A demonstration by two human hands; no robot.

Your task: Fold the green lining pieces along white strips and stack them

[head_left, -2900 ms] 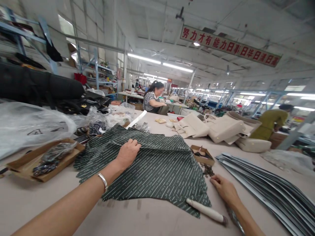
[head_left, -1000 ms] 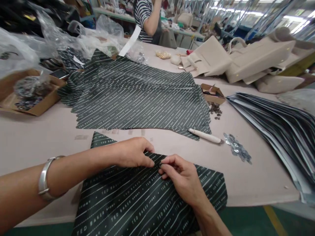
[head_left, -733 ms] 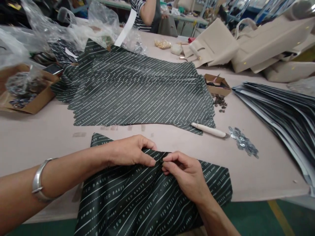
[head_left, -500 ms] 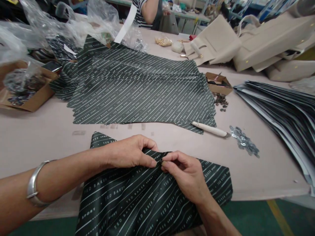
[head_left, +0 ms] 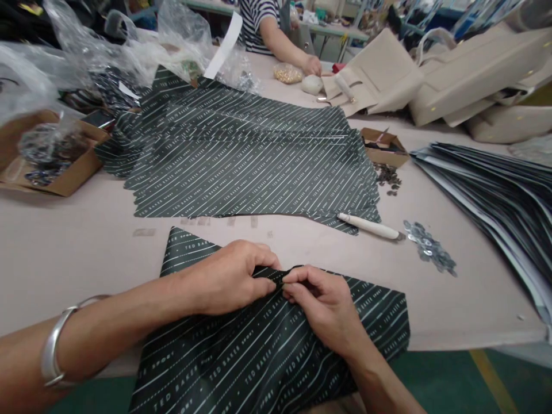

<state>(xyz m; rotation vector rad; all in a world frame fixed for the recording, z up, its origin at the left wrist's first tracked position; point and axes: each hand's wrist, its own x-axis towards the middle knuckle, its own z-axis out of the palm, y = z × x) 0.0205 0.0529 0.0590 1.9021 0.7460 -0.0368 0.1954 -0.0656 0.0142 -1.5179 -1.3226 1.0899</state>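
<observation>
A dark green striped fabric panel [head_left: 241, 356] with printed lettering hangs over the table's near edge, gathered up between my hands. My left hand [head_left: 235, 276] pinches a fold of it between thumb and fingers. Close beside, my right hand [head_left: 321, 302] has thumb and forefinger pressed together at the same fold. Any small part between the right fingertips is too hidden to make out. Beyond my hands lies a stack of matching striped panels [head_left: 241, 167]. A white-handled tool [head_left: 368, 226] rests at its right front corner.
Thin metal washers [head_left: 431, 247] lie right of the tool. Dark snap parts [head_left: 388, 177] sit by a small cardboard box [head_left: 383, 146]. Another box [head_left: 73, 175] stands left. Black sheets [head_left: 495, 201] and beige bags [head_left: 474, 75] fill the right. A co-worker's hand [head_left: 311, 65] reaches onto the far side.
The fabric near my left hand has smoothed slightly, and that hand has shifted a little. My right hand stays nearly still. The co-worker's arm has come down to the table.
</observation>
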